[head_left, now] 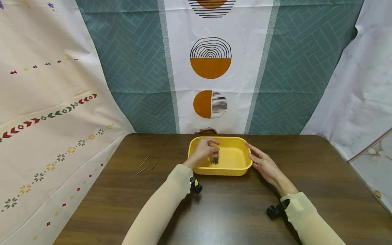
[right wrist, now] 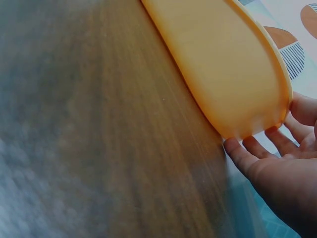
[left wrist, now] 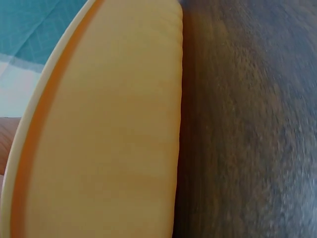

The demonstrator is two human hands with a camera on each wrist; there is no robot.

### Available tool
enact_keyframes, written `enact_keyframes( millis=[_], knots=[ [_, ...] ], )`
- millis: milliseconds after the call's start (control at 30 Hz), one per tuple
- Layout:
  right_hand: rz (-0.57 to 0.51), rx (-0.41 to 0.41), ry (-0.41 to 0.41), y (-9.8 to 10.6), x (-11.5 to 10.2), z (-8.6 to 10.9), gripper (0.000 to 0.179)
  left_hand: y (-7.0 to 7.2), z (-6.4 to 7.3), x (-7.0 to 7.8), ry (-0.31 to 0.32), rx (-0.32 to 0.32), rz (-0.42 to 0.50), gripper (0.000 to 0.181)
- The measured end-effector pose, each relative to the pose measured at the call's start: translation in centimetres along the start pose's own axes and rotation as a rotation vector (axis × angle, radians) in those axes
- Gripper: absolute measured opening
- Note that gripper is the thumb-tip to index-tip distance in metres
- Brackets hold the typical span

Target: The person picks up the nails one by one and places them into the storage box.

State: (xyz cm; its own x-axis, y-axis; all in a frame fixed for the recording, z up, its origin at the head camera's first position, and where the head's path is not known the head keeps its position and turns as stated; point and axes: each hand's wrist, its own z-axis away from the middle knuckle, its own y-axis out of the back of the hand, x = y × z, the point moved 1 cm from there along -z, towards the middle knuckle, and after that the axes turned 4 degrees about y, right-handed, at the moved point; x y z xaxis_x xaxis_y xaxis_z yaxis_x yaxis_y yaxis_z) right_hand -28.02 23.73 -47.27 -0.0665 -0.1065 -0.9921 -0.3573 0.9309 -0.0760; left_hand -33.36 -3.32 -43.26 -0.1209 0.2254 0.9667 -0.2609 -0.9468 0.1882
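Note:
A shallow yellow plastic tray (head_left: 234, 172) stands near the far edge of the table. Inside its left part, several thin metal sticks (head_left: 214, 160) sit close together. My left hand (head_left: 206, 148) reaches over the tray's left rim, fingers curled above those sticks, and pinches a thin stick between its fingertips. In the left wrist view the tray's outer wall (left wrist: 109, 114) hides most of that hand. At the tray's right end, my right hand (head_left: 265, 166) steadies it: the thumb lies at the rim and the fingers (right wrist: 242, 153) press against the end wall.
Three thin metal sticks (head_left: 139, 173) lie apart on the brown wooden table (head_left: 122, 204), left of the tray. A patterned curtain (head_left: 137, 68) hangs right behind the table's far edge, with light cloths at both sides.

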Motion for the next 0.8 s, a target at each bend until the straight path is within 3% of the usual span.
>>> enact_keyframes(
  millis=[167,400,800],
  knots=[
    [0.0,0.002,-0.004,0.1,0.0,0.0,0.06,-0.5,-0.1,-0.2,0.004,0.009,0.013,0.026],
    [0.013,0.005,-0.001,0.0,0.0,0.0,0.06,-0.9,-0.2,-0.5,0.025,0.037,-0.042,0.022],
    [0.004,0.012,-0.007,-0.1,-0.2,0.0,0.06,-1.2,0.0,-0.8,0.022,0.003,-0.095,0.02]
  ],
)
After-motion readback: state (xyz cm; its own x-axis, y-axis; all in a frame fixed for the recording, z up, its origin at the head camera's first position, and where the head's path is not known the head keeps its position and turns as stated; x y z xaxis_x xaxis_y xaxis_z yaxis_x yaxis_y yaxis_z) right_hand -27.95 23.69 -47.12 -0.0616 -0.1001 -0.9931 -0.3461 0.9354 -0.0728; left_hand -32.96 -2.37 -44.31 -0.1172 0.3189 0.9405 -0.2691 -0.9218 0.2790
